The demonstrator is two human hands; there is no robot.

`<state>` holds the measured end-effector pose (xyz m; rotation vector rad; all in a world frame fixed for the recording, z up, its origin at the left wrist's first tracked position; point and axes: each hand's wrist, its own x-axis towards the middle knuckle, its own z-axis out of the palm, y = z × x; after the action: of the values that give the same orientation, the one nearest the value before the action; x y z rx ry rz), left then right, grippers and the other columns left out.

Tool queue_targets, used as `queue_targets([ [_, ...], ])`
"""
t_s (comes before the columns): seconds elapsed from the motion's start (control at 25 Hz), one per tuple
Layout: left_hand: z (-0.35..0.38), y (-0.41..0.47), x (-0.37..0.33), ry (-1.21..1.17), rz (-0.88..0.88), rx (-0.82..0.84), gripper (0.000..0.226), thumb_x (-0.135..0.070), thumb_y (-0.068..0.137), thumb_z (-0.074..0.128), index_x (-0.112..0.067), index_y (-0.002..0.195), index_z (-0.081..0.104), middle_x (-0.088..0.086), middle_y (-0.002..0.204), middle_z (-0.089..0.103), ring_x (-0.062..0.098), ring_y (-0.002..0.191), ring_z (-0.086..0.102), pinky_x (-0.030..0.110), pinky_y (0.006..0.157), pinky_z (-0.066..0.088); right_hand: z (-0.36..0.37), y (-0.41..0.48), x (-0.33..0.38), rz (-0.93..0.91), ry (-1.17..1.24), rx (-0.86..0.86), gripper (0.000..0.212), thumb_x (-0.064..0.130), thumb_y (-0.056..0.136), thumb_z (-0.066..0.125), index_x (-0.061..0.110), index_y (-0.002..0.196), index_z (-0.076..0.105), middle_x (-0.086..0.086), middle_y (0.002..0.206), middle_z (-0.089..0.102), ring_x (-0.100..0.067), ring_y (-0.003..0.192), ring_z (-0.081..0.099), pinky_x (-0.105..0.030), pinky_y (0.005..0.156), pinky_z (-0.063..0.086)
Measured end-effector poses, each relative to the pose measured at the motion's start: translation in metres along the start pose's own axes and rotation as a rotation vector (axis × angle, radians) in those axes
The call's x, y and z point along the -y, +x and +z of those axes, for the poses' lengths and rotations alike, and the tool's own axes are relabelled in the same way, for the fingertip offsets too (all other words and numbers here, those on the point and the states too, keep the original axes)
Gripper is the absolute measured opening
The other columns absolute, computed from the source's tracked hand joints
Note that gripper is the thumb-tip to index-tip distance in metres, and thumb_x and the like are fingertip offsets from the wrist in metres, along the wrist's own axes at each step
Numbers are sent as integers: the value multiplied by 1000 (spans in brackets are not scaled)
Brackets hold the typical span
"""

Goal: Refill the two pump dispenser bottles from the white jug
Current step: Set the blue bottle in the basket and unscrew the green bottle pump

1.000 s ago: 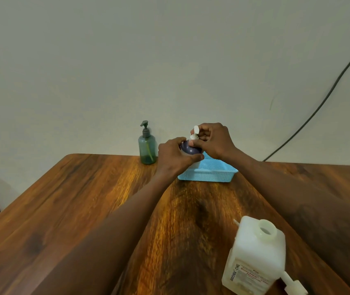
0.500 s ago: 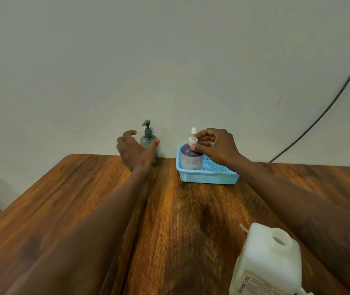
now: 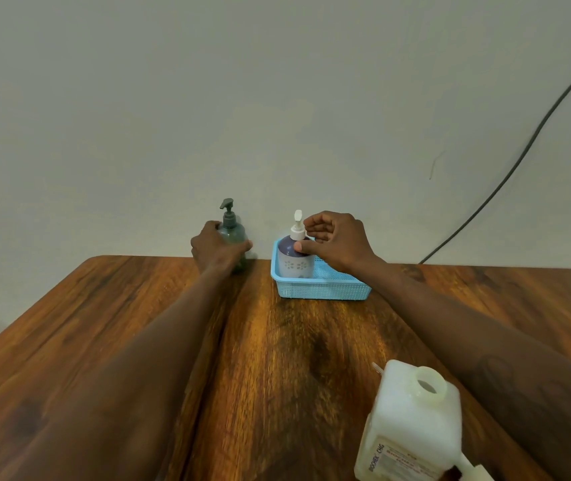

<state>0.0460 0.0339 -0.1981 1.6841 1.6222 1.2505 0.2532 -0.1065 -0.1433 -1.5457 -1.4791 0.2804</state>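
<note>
A green pump bottle (image 3: 232,232) stands at the table's far edge by the wall, and my left hand (image 3: 215,248) is wrapped around its body. A purple-and-white pump bottle (image 3: 293,256) with a white pump stands upright in the left end of a light blue basket (image 3: 325,290). My right hand (image 3: 336,241) hovers at its shoulder with the thumb touching the bottle and the fingers curled loosely, not gripping. The white jug (image 3: 412,421) stands uncapped at the near right, its mouth open.
The wooden table (image 3: 277,359) ends at a pale wall behind the bottles. A black cable (image 3: 520,157) runs down the wall at the right. A white pump part (image 3: 475,472) lies beside the jug's base at the frame's bottom edge.
Both hands held the purple bottle at the basket a second ago. My left hand then moved left and closed on the green bottle. My right hand loosened from the purple bottle's pump.
</note>
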Motion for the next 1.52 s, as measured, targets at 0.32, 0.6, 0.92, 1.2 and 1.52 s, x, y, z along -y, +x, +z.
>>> queue_targets([
  [0.32,-59,-76,-55,-8,318,-21,91,-67,61,86,-18,134,63,4,120,74,19,98,69,38,87,62,-51,-33,71,-62,40,-77,45,34,72,93,12,107,76,2,99,77,-8,88,75,-25,85,62],
  [0.6,-129,-182,-117,-24,449,-13,91,-82,55,77,-25,126,69,-5,105,77,10,84,69,35,76,63,-79,-107,158,-217,-64,-40,58,58,70,86,19,112,73,9,93,75,-1,81,71,-11,75,57],
  [0.92,-194,-292,-128,13,592,63,65,-69,61,85,-33,114,77,-12,88,76,2,70,66,8,58,43,-103,-198,209,-269,-168,-46,30,53,75,85,29,70,68,16,60,62,8,56,59,-7,53,42],
  [1.2,-240,-333,-112,-129,514,427,53,-43,64,96,-32,110,74,-15,96,76,-1,85,72,15,73,59,-109,-247,212,-199,1,291,29,25,90,77,16,117,73,5,102,73,-7,92,70,-21,73,57],
  [1.52,-238,-358,-96,-31,478,282,78,-51,59,96,-26,126,64,-17,106,64,-3,85,62,3,61,48,-89,-269,223,-148,-264,92,55,66,77,75,14,93,70,5,79,64,-7,67,57,-16,59,42],
])
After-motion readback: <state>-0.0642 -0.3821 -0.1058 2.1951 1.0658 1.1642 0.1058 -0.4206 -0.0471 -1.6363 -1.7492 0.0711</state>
